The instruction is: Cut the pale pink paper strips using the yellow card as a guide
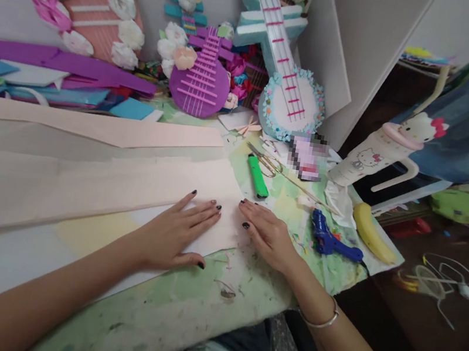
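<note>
A long pale pink sheet of paper (95,183) lies across the table and reaches under both hands. My left hand (177,228) rests flat on it, fingers stretched out and thumb apart, holding nothing. At the sheet's right end lies my right hand (267,234), palm down with its fingers stretched out along the paper's edge. A white sheet (24,267) shows beneath the pink one. Just beyond my right hand are a green utility knife (257,176) and gold-handled scissors (268,162).
A blue glue gun (333,239), a banana (373,233) and a lidded tumbler (374,153) stand or lie at the right. Paper lute models, one purple (203,78) and one light blue (292,104), lean at the back. Purple strips (56,61) and coloured sheets lie back left.
</note>
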A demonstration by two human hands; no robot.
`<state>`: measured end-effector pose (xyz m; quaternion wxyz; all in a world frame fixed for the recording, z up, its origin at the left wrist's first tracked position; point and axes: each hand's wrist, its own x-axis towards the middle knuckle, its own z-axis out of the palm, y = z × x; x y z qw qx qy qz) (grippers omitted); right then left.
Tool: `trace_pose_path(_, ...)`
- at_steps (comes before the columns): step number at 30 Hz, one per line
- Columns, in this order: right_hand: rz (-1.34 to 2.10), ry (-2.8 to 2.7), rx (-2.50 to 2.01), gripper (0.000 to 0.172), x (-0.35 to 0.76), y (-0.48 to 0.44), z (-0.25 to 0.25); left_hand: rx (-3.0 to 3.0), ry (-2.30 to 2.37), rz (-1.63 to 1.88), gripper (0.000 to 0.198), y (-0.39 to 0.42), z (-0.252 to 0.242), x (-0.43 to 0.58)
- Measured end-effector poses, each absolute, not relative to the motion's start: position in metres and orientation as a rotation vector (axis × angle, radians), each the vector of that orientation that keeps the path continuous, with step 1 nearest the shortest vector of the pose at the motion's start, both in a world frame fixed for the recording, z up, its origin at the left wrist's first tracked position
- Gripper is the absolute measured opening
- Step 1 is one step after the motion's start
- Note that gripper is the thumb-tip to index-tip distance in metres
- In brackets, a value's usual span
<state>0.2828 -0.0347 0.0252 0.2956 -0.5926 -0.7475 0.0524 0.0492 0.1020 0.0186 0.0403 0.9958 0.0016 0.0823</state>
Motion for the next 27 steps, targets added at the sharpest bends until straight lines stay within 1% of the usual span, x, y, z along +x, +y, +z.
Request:
trace_pose_path(7,0.186,-2.161,-1.682,0.041,0.285,-0.037,0.024,2.979,-0.172,0.234,0.084,0.101,0.022,0.049)
trace_pose_path(12,0.228,-2.145,-1.654,0.042,0.289,-0.039,0.019,2.967,-0.123,0.176,0.086,0.102,0.02,0.05)
trace_pose_path(22,0.299,-2.151,-1.579,0.042,0.297,-0.038,0.019,2.936,-0.13,0.06,0.082,0.109,0.023,0.049)
trace_pose_path(27,0.344,-2.021,-1.578,0.042,0.298,-0.039,0.022,2.984,-0.113,0.155,0.087,0.106,0.023,0.049)
